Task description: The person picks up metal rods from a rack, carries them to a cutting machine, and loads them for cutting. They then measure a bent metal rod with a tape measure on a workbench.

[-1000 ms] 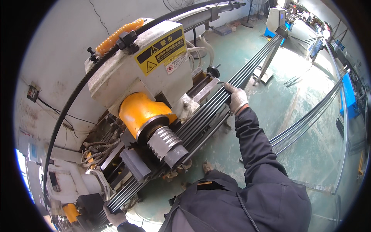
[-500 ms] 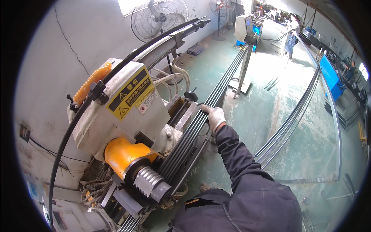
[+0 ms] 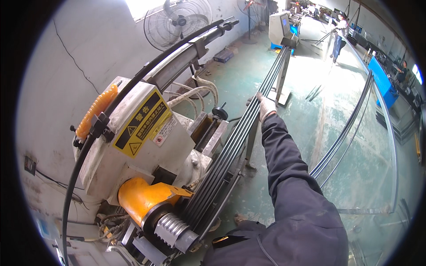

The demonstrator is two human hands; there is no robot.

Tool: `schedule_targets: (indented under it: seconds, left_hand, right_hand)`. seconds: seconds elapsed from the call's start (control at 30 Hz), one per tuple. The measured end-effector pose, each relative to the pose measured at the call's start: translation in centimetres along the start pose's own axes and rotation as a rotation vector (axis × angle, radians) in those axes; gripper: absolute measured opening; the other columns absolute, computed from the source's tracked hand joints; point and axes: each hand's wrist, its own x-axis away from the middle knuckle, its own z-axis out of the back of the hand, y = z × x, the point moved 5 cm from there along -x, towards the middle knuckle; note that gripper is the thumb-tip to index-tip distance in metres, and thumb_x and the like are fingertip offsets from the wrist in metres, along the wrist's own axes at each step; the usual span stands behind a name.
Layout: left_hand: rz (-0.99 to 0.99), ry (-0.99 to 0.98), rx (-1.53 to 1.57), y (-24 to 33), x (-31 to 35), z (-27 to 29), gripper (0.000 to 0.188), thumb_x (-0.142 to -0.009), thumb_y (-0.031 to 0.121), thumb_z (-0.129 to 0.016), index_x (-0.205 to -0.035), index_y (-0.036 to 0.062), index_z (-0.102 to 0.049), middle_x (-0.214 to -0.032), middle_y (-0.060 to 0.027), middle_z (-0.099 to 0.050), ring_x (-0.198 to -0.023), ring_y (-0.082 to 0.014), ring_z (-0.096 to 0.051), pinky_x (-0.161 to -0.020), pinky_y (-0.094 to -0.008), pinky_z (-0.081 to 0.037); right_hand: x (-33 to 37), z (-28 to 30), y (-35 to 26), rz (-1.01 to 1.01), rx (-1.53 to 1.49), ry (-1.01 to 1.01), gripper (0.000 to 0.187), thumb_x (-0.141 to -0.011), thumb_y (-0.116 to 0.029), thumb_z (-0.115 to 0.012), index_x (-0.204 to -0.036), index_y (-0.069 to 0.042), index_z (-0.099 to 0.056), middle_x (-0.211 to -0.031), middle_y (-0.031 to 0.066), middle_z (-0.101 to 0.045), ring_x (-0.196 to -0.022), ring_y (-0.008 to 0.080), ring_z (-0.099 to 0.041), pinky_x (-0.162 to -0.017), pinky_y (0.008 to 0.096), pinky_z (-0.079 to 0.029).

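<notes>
My right hand [image 3: 266,107], in a pale work glove, is closed over a row of long dark metal tubes [image 3: 234,141]. Its fingertips show at the tubes' left side, and the arm stretches far forward in a dark sleeve. The tubes lie side by side, running from a metal stand [image 3: 282,75] down past a large off-white machine [image 3: 146,128]. At their near end sit the machine's orange guard [image 3: 141,197] and a ribbed steel roller-like part [image 3: 172,227]. My left hand is out of view.
A black hose [image 3: 77,177] arches over the machine. Behind stand a fan [image 3: 177,22] and a control cabinet [image 3: 278,27]. More dark tubes [image 3: 346,133] lie to the right, near a metal frame [image 3: 392,164] and a blue machine [image 3: 381,84]. Another person [image 3: 339,37] stands far back.
My right hand has moved farther along the tubes toward the stand, and the arm is now more stretched out. The view has shifted slightly.
</notes>
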Motion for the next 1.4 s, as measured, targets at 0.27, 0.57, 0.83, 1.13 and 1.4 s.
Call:
schedule_targets:
  seconds: [0.27,0.57,0.83,1.13,1.4]
  left_hand:
    - [-0.218,-0.044,-0.200,-0.4,2.4,-6.4,0.037,-0.114,0.035,-0.059,-0.131,0.0038,-0.070,-0.133,-0.0100,-0.073,-0.122,-0.0214,-0.064,-0.109,-0.0347,-0.048]
    - [-0.273,-0.042,-0.232,0.3,3.1,-8.6,0.042,-0.111,0.039,-0.065,-0.130,0.0018,-0.069,-0.125,-0.0086,-0.076,-0.114,-0.0213,-0.069,-0.102,-0.0371,-0.054]
    - [-0.249,-0.014,-0.153,0.7,3.7,-8.5,0.048,-0.109,0.043,-0.070,-0.130,-0.0001,-0.069,-0.117,-0.0074,-0.080,-0.107,-0.0212,-0.073,-0.095,-0.0391,-0.060]
    - [-0.930,-0.164,-1.164,1.6,4.0,-8.8,0.051,-0.112,0.045,-0.064,-0.136,-0.0005,-0.067,-0.120,-0.0129,-0.079,-0.111,-0.0250,-0.073,-0.105,-0.0406,-0.059]
    - [-0.383,-0.131,-0.337,1.0,3.9,-5.3,0.042,-0.115,0.034,-0.057,-0.127,-0.0039,-0.069,-0.120,-0.0165,-0.078,-0.113,-0.0296,-0.073,-0.103,-0.0446,-0.057]
  right_hand:
    - [9.3,0.7,7.7,0.073,0.061,0.001,0.023,-0.104,-0.015,-0.074,-0.100,0.008,-0.075,-0.090,0.0183,-0.080,-0.075,0.0289,-0.079,-0.068,0.0405,-0.065]
    - [0.3,1.1,2.1,-0.001,0.031,0.027,0.018,-0.108,-0.009,-0.066,-0.119,0.001,-0.055,-0.086,0.0186,-0.075,-0.069,0.0335,-0.077,-0.060,0.0481,-0.066]
    - [2.7,1.1,4.5,-0.002,0.174,0.099,0.015,-0.103,-0.008,-0.076,-0.110,0.005,-0.074,-0.088,0.0146,-0.078,-0.074,0.0283,-0.078,-0.069,0.0419,-0.067]
    - [3.7,0.4,2.8,0.019,0.174,0.040,0.013,-0.093,-0.010,-0.082,-0.095,0.003,-0.082,-0.084,0.0110,-0.079,-0.071,0.0232,-0.075,-0.073,0.0366,-0.062]
    - [-6.3,4.6,2.7,0.076,0.251,0.041,0.033,-0.091,-0.002,-0.083,-0.120,-0.001,-0.068,-0.096,0.0107,-0.076,-0.089,0.0244,-0.077,-0.080,0.0412,-0.065]
